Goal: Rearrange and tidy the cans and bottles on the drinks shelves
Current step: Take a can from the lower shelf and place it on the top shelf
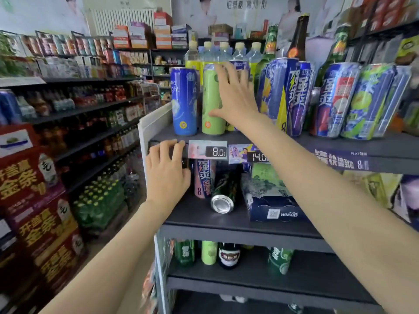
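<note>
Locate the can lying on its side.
The tipped can lies on the middle shelf, below the 8.0 price tag, left of the blue box.

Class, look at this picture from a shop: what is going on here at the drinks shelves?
A person is tidying a drinks shelf. The right hand reaches to the top shelf, open, fingers spread against a green can standing beside a blue can. The left hand holds the shelf edge by a price tag. On the shelf below, one can lies on its side, its end facing out, so there is still tidying to do.
</note>
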The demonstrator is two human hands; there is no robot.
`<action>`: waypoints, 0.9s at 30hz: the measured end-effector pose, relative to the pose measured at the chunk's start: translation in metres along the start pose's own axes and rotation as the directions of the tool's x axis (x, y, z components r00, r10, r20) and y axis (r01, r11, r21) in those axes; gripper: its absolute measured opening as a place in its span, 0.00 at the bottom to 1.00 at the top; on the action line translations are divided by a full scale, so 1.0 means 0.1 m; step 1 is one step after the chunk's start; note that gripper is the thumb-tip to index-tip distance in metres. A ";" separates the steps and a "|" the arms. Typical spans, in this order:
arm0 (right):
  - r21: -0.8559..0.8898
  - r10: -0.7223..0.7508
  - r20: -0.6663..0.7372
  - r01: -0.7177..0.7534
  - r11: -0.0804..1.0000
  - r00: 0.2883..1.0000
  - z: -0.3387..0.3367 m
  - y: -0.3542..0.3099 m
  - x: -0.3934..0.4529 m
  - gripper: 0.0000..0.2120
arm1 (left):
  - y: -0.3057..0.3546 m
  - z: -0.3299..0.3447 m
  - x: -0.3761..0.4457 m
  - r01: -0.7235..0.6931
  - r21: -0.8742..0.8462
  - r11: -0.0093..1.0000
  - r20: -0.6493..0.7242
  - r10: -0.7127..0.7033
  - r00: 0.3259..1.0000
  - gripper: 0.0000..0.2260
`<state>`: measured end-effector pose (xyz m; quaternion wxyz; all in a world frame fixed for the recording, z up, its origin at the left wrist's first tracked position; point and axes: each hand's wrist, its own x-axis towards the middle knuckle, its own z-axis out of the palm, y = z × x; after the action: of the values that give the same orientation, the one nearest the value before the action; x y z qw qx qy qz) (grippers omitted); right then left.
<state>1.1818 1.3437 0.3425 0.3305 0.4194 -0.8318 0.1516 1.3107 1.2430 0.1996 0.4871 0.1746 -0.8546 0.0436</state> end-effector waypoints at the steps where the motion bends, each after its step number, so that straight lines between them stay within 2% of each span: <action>1: -0.011 -0.009 -0.077 0.008 1.000 0.997 0.01 -0.02 -0.12 0.43 | 0.00 0.00 -0.03 -0.006 -0.022 1.000 -0.004 0.006 1.000 0.26; 3: 0.064 -0.021 -0.272 0.039 0.997 0.962 0.06 -0.01 -0.49 0.32 | 0.00 0.02 -0.22 -0.012 -0.123 0.992 -0.017 0.010 1.000 0.26; 5: 0.228 0.004 -0.415 0.099 0.969 0.910 0.16 0.04 -1.04 0.18 | 0.01 0.09 -0.59 0.014 -0.220 0.975 0.028 -0.008 1.000 0.24; 7: 0.313 0.025 -0.393 0.108 0.943 0.919 0.38 0.11 -1.58 0.09 | -0.01 0.21 -1.03 0.082 -0.218 0.972 0.152 -0.049 0.987 0.24; 8: 0.349 0.037 -0.304 0.075 0.934 0.952 0.53 0.13 -1.79 0.08 | -0.04 0.30 -1.20 0.133 -0.183 0.974 0.244 -0.086 0.966 0.25; 10: 0.430 0.112 -0.006 -0.099 0.897 0.994 0.83 0.13 -1.99 0.13 | -0.11 0.45 -1.39 0.195 -0.089 0.977 0.444 -0.137 0.886 0.27; 11: 0.445 0.163 0.149 -0.214 0.870 0.975 0.98 0.11 -1.99 0.17 | -0.14 0.49 -1.40 0.192 -0.055 0.980 0.515 -0.137 0.846 0.27; 13: 0.403 0.312 0.380 -0.459 0.791 0.871 1.24 0.05 -1.83 0.26 | -0.17 0.52 -1.36 0.160 -0.004 0.987 0.604 -0.126 0.787 0.26; 14: 0.360 0.382 0.448 -0.554 0.750 0.808 1.34 0.00 -1.72 0.29 | -0.19 0.52 -1.34 0.131 0.016 0.991 0.640 -0.111 0.761 0.26; 16: 0.272 0.472 0.496 -0.647 0.712 0.729 1.50 -0.10 -1.53 0.33 | -0.25 0.53 -1.30 0.085 0.033 0.996 0.678 -0.085 0.730 0.26; 18: 0.198 0.523 0.498 -0.677 0.709 0.692 1.62 -0.17 -1.43 0.37 | -0.25 0.50 -1.24 0.090 0.042 0.995 0.708 -0.093 0.701 0.26; 21: 0.173 0.560 0.521 -0.722 0.670 0.644 1.71 -0.20 -1.39 0.43 | -0.21 0.46 -1.17 0.107 0.043 0.993 0.730 -0.104 0.676 0.26; 24: 0.156 0.548 0.542 -0.716 0.680 0.638 1.67 -0.21 -1.43 0.43 | -0.18 0.46 -1.17 0.100 0.072 0.992 0.743 -0.120 0.659 0.27; 27: 0.127 0.490 0.570 -0.661 0.740 0.659 1.51 -0.20 -1.60 0.42 | -0.20 0.46 -1.17 0.102 0.072 0.992 0.756 -0.121 0.643 0.27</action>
<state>1.2030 1.3470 0.1225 -0.0374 0.2021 -0.9408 0.2696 1.3343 1.2426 0.0749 0.0848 0.2346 -0.9669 -0.0537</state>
